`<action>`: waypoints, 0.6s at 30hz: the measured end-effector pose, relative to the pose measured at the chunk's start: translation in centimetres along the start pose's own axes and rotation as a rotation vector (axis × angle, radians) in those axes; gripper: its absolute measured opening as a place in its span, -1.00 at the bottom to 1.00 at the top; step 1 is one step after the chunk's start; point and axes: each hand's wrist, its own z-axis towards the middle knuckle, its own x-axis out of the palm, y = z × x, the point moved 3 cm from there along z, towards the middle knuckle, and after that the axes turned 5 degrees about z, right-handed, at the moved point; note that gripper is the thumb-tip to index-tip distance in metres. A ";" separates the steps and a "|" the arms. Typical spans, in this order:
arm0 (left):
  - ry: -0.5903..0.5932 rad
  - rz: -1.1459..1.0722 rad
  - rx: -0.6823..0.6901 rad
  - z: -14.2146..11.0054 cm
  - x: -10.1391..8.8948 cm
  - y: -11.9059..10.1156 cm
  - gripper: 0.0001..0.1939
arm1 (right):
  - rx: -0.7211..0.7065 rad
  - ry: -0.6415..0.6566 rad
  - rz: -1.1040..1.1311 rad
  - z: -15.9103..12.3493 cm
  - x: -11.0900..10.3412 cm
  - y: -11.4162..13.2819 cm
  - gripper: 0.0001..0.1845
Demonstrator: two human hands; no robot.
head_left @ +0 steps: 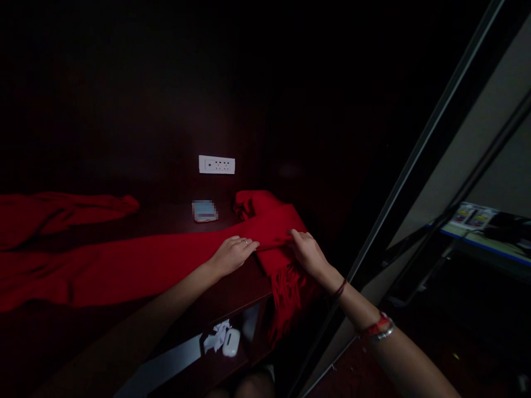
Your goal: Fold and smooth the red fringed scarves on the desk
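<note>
A long red scarf (pixel 166 260) runs across the dark wooden surface from the left. Its right end is folded over, and the fringe (pixel 286 287) hangs past the front edge. My left hand (pixel 234 254), with a ring on one finger, is closed on the scarf's near edge, thumb toward the right. A short way to the right, my right hand (pixel 307 251) pinches the cloth by the fold. Bracelets circle the right wrist and forearm. More red cloth (pixel 62 213) lies bunched at the far left; whether it belongs to the same scarf I cannot tell.
Behind the scarf lies a phone-like object (pixel 204 211) with a blurred screen. A white socket panel (pixel 217 165) is on the back wall. Below, a shelf holds a white rounded case (pixel 231 342) and crumpled paper (pixel 216 336). A metal-edged frame (pixel 415 149) slants up at right.
</note>
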 end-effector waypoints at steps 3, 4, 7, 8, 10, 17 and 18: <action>0.036 0.033 -0.014 -0.3 -0.1 0.1 -0.77 | -0.052 0.023 -0.096 0.0 -0.5 0.3 -0.79; 0.043 0.033 -0.019 -0.3 -0.2 0.1 -0.77 | -0.070 0.026 -0.128 0.0 -0.8 0.4 -0.79; 0.046 0.007 -0.013 -0.3 -0.6 -0.2 -0.80 | -0.107 0.025 -0.184 -0.2 -1.3 0.6 -0.80; 0.050 -0.005 0.001 -0.3 -0.7 -0.4 -0.81 | -0.112 0.025 -0.185 -0.4 -1.4 0.5 -0.80; 0.068 -0.028 0.043 -0.3 -1.0 -0.8 -0.81 | -0.120 0.025 -0.160 -0.7 -1.4 0.4 -0.81; 0.099 -0.255 0.146 -0.4 -2.5 -1.9 -0.82 | -0.138 -0.029 0.056 -2.3 -0.6 -0.4 -0.80; 0.096 -0.309 0.130 -0.4 -2.7 -1.9 -0.84 | -0.155 -0.034 0.082 -2.5 -0.6 -0.4 -0.80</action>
